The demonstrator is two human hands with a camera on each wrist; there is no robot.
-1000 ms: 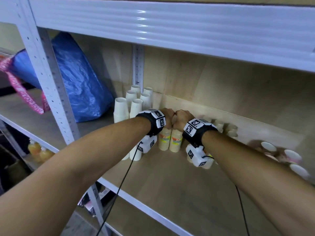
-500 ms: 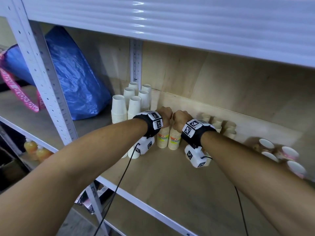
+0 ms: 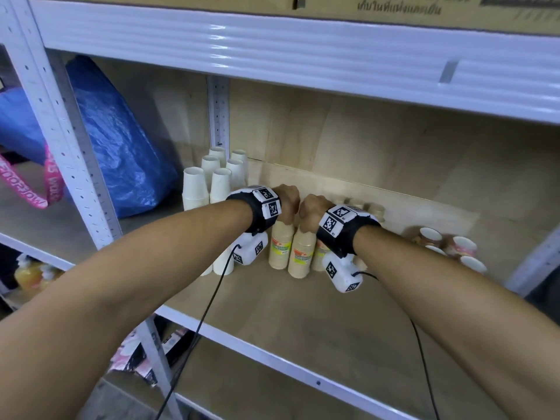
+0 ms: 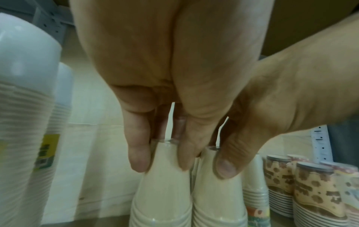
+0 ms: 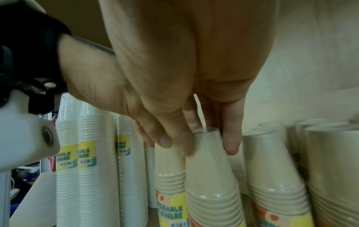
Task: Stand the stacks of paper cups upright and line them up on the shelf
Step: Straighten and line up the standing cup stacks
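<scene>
Two beige paper-cup stacks stand upright side by side mid-shelf. My left hand (image 3: 288,204) grips the top of the left beige stack (image 3: 280,248) from above, fingers curled round its tip (image 4: 165,176). My right hand (image 3: 312,212) grips the top of the right beige stack (image 3: 301,256) the same way, as the right wrist view shows (image 5: 209,169). The two hands touch knuckle to knuckle. Several white cup stacks (image 3: 212,183) stand upright to the left. More beige stacks (image 5: 272,169) stand to the right.
Patterned cup stacks (image 3: 448,244) lie on their sides at the shelf's right end. A blue plastic bag (image 3: 121,140) fills the neighbouring bay past the white upright post (image 3: 69,165). The upper shelf beam (image 3: 303,50) hangs low overhead. Bare shelf board (image 3: 303,313) lies in front.
Both hands keep their grip on the tops of the two beige stacks. The stacks seem to have shifted slightly toward the shelf's front. The head view has moved a little.
</scene>
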